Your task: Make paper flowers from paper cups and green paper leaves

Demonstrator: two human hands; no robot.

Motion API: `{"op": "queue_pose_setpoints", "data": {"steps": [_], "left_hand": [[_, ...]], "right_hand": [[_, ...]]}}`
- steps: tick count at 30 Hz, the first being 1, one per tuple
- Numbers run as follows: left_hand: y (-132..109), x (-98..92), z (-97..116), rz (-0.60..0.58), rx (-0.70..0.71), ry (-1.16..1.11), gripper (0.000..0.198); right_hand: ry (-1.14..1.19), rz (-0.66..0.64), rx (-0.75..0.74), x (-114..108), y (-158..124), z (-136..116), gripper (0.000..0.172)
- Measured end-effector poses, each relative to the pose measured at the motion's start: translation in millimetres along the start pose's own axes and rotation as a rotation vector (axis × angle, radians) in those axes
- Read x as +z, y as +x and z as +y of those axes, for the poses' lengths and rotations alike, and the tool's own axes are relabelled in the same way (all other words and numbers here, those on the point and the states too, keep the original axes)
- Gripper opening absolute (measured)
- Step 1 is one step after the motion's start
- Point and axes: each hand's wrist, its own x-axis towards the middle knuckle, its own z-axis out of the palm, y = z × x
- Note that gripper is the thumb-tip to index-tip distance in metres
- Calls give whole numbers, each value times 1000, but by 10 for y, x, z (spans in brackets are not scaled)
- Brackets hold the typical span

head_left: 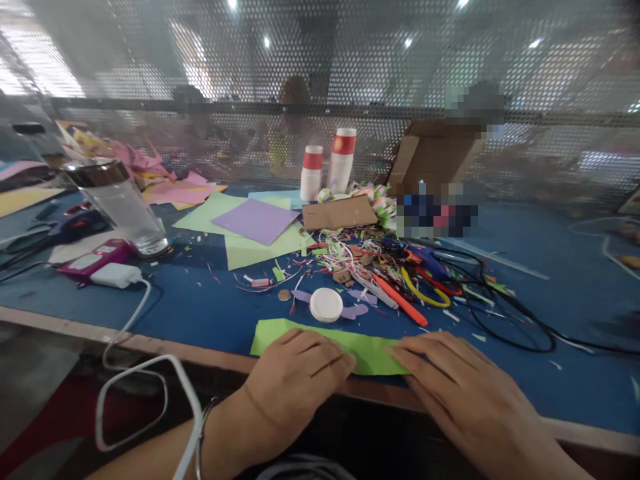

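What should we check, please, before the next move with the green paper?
1. Left hand on the green paper: ok.
2. Right hand at the paper's right end: ok.
3. Orange stick clear of both hands: ok.
4. White cable clear of the left forearm: not ok, it crosses in front of it in view.
5. Whole paper lying flat: cannot tell, the hands cover part.

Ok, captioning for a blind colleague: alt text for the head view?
A left hand and right hand rest on a bright green paper strip on a blue tabletop. Beyond are a round white object, multicoloured scraps and red-and-white paper cups.
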Motion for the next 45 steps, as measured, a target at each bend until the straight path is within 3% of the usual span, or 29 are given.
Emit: {"op": "queue_pose_setpoints", "data": {"steps": [5, 13, 17, 26, 33, 45], "left_hand": [[43, 11, 55, 76, -79, -20, 25], [-324, -390, -108, 91, -362, -74, 12], [-361, -514, -123, 74, -437, -119, 14], [-280, -504, -124, 106, -524, -7, 15], [-270, -529, -139, -53, -621, 47, 16], [-215, -601, -418, -217, -567, -84, 31]], "right_hand": [[85, 13, 60, 36, -76, -60, 27], [141, 11, 126, 44, -102, -83, 26], [192, 7, 183, 41, -61, -96, 21], [270, 41, 326, 68, -23, -97, 11], [251, -20, 395, 159, -45, -82, 8], [257, -10, 417, 183, -97, -92, 7]]}}
